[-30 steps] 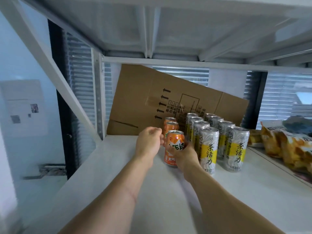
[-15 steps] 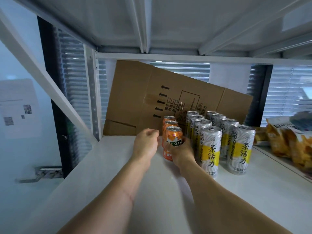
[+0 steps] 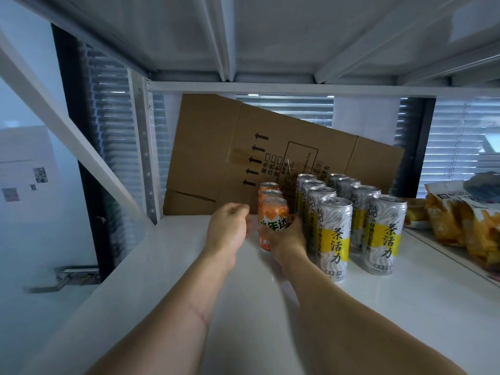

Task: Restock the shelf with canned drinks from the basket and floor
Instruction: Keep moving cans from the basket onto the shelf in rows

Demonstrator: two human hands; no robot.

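Note:
On the white shelf (image 3: 151,266) stands a row of three orange cans. My right hand (image 3: 286,236) grips the front orange can (image 3: 273,215) around its lower half, and the can stands on the shelf. My left hand (image 3: 230,228) hovers just left of that can with its fingers curled, holding nothing that I can see. Right of the orange row stand two rows of tall grey-and-yellow cans (image 3: 334,234), several in each, reaching back toward the cardboard.
A flattened cardboard box (image 3: 216,158) leans against the back of the shelf. Orange snack bags (image 3: 454,220) lie on a tray at the right. The upper shelf's underside (image 3: 270,36) hangs close overhead. A white diagonal brace (image 3: 67,136) crosses the left side.
Both hands stay at the front orange can, which sits on the shelf in line with the two behind it. The camera has shifted slightly.

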